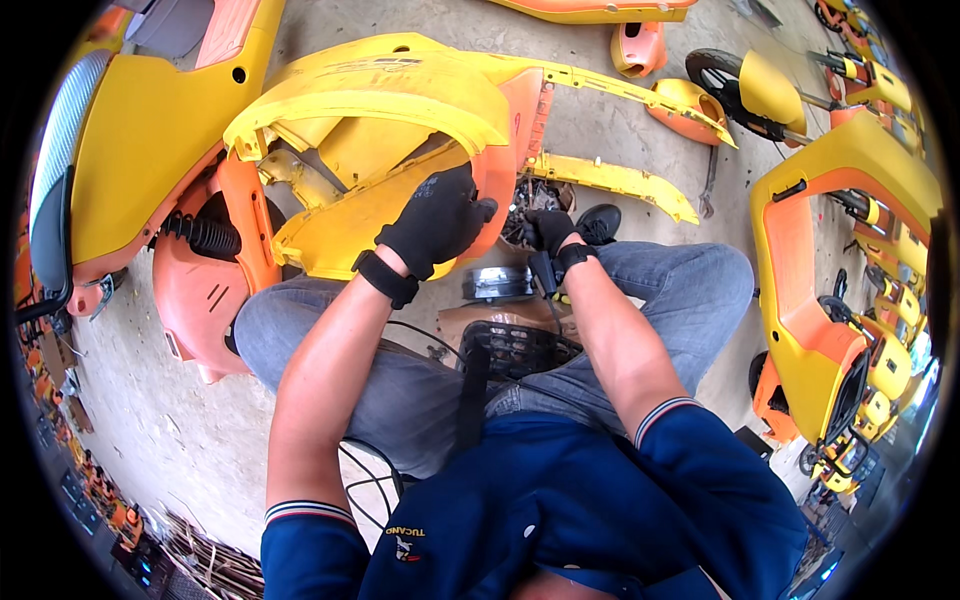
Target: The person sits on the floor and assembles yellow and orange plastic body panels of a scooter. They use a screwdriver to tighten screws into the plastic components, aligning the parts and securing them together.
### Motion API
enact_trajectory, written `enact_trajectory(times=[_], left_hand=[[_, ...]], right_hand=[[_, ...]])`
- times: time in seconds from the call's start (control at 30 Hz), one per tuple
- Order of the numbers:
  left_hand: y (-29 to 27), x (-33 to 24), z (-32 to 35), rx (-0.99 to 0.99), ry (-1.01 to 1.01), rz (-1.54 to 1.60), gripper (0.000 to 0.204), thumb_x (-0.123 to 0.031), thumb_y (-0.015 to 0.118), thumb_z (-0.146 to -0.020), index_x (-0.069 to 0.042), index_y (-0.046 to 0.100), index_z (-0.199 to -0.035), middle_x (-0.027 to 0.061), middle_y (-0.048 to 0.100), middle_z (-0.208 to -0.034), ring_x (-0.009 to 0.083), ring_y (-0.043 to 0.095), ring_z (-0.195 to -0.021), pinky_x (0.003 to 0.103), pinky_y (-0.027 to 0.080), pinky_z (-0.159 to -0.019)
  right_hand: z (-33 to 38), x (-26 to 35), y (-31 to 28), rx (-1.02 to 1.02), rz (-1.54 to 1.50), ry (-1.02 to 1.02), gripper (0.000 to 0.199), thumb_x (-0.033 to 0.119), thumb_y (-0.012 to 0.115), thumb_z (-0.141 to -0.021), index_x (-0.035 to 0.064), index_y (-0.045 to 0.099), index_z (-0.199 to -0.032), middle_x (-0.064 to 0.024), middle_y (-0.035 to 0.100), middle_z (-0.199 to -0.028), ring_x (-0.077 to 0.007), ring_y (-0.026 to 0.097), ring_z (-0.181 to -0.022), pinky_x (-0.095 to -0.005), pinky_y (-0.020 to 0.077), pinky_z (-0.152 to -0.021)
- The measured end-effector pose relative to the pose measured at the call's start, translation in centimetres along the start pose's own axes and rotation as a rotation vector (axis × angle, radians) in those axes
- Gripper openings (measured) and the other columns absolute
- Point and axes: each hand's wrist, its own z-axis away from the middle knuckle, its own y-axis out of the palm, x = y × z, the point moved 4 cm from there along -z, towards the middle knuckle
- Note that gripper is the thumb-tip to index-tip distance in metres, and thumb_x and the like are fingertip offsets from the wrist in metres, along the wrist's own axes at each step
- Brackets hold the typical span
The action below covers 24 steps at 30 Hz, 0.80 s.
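A large yellow and orange plastic vehicle body panel (370,90) stands in front of my knees, its hollow side toward me. My left hand (440,215), in a black glove, is closed at the panel's orange rim, its fingers curled over the edge. Just right of it, my gloved right hand (548,232) is closed low beside the panel's inner edge. What its fingers hold, if anything, is hidden. A dark handle-like piece (543,272) hangs below that hand, by the wrist. Between my legs are a shiny round tin (498,283) and a black plastic basket (508,348).
Small dark parts (530,205) lie in a heap behind the right hand. A yellow panel (140,150) with a black spring (205,235) stands left. Another yellow and orange frame (800,280) stands right. Loose orange shells (638,48) and a wheel (722,85) are farther off.
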Motion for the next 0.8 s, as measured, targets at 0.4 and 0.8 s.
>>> enact_trajectory(times=[0.4, 0.8], left_hand=[[0.0, 0.3, 0.1, -0.019, -0.024, -0.011, 0.029, -0.022, 0.072, -0.078, 0.003, 0.058, -0.081, 0.0205, 0.06, -0.073, 0.0371, 0.059, -0.069, 0.043, 0.045, -0.061], [0.2, 0.6, 0.2, -0.017, -0.007, -0.01, 0.03, -0.023, 0.073, -0.078, 0.003, 0.057, -0.079, 0.0208, 0.058, -0.072, 0.0376, 0.057, -0.069, 0.043, 0.044, -0.06]], right_hand=[[-0.1, -0.3, 0.2, -0.186, 0.079, -0.182, 0.017, 0.017, 0.059, -0.09, 0.0101, 0.069, -0.102, -0.0029, 0.068, -0.077, -0.0122, 0.061, -0.065, -0.0286, 0.0488, -0.058], [0.2, -0.3, 0.2, 0.144, -0.992, 0.689, 0.026, 0.022, 0.05, -0.097, 0.0085, 0.066, -0.082, 0.0009, 0.057, -0.059, -0.0096, 0.049, -0.049, -0.0255, 0.0369, -0.046]])
